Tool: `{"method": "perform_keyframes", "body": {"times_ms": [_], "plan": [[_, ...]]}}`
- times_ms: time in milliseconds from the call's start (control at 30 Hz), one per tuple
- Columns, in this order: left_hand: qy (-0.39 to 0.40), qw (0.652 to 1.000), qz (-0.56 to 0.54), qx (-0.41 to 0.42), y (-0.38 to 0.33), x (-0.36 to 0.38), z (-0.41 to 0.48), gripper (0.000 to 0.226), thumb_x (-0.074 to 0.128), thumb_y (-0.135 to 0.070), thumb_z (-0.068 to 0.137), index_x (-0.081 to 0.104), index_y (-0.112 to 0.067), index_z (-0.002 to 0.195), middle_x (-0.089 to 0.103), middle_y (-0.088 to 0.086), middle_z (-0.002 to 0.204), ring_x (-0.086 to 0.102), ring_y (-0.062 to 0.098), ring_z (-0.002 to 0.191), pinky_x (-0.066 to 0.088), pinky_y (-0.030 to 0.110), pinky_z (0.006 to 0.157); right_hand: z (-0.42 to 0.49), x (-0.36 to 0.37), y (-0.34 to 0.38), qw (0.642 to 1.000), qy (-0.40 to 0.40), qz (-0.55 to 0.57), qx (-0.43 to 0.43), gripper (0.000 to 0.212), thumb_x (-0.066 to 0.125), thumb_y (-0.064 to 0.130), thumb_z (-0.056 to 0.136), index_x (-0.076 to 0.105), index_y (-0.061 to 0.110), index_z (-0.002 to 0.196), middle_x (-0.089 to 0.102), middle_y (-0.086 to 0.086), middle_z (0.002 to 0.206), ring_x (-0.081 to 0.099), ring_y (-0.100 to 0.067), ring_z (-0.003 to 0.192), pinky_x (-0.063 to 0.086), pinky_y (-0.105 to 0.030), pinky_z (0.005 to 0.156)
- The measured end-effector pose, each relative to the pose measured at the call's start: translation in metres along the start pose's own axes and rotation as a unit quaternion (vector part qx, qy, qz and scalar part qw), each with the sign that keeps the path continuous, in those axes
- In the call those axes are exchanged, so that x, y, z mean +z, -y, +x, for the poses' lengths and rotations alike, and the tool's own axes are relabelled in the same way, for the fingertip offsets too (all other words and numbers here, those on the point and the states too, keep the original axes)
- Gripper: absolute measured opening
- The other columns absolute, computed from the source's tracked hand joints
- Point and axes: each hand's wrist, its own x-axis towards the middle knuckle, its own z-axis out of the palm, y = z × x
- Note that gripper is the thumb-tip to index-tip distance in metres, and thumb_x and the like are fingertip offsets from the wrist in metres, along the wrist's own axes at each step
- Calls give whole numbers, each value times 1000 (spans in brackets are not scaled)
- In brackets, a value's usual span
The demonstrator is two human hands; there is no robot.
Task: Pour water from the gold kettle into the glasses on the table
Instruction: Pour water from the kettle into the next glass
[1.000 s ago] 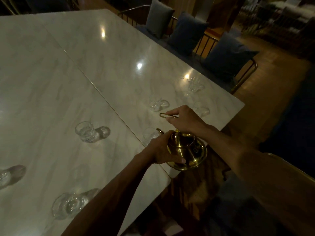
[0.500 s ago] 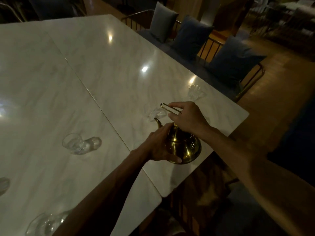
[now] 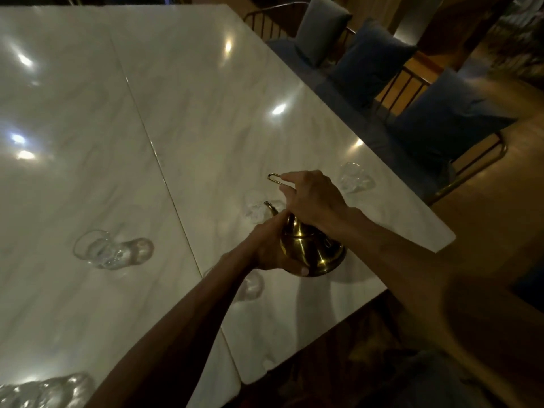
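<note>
The gold kettle (image 3: 309, 251) hangs over the white marble table (image 3: 206, 128) near its right end. My right hand (image 3: 312, 198) grips its thin wire handle from above. My left hand (image 3: 270, 248) cups the kettle's left side and bottom. The spout points far-left toward a clear glass (image 3: 254, 209) just beyond it. Another glass (image 3: 354, 179) stands behind my right hand near the table edge. One glass (image 3: 103, 251) stands at the left, and one (image 3: 250, 285) is partly hidden under my left forearm. Whether water flows is too dim to tell.
A blurred glass (image 3: 44, 391) shows at the bottom left corner. A seam runs down the tabletop. A bench with blue cushions (image 3: 371, 60) lines the table's far right side, over a wooden floor (image 3: 485, 201). The table's near edge lies just below the kettle.
The kettle and both hands have moved from beyond the table's edge to over the tabletop, toward the far glasses. My view has shifted, so the left glasses slid down and left.
</note>
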Motion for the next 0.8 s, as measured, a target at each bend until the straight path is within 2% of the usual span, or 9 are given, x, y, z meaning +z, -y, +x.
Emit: {"method": "perform_keyframes", "body": {"times_ms": [100,133,233,267,433,567,800], "plan": [[2,1000,-23,-6,3,-2,11,116,100,-36,60,32,-29,153,51,-10,148,52,13,133,47,21,106,18,-4,-1,1000,26,-11,-8,34,55,27,96,62,12,125,66,-15,119,63,-31,109,53,-41,91],[-2,999,-31,-7,4,-3,14,114,100,-31,62,32,-27,154,51,-9,148,51,13,133,46,18,105,24,-4,-1,999,34,-13,-10,31,55,27,96,64,11,121,67,-14,116,64,-30,106,53,-41,89],[-15,999,-45,-17,6,-6,21,117,99,-35,63,30,-29,157,53,-5,151,52,18,137,48,38,112,38,-4,1,998,55,-26,-19,30,55,26,95,65,10,118,68,-13,113,65,-29,103,54,-40,86],[-17,998,-50,-21,7,-7,23,118,99,-35,63,30,-30,157,53,-6,150,53,18,136,47,39,112,43,-4,2,997,63,-30,-20,30,55,26,95,65,9,118,68,-13,112,65,-28,102,54,-40,86],[-28,996,-74,-43,12,-10,31,116,99,-28,66,30,-30,158,53,-7,149,50,7,127,46,25,104,61,-3,2,996,78,-35,-29,26,58,23,94,67,3,108,70,-13,102,67,-25,88,57,-41,80],[-26,995,-81,-49,20,-11,36,117,97,-29,68,26,-30,160,50,-5,153,46,4,129,36,4,90,71,-2,4,994,96,-47,-26,26,59,23,93,67,5,111,69,-12,103,67,-24,88,57,-39,79],[-22,993,-100,-52,26,-12,43,112,97,-30,68,30,-32,158,50,-12,149,47,4,129,37,6,91,82,0,4,993,104,-55,-21,28,61,27,92,68,7,111,69,-11,101,66,-23,86,57,-36,76]]}}
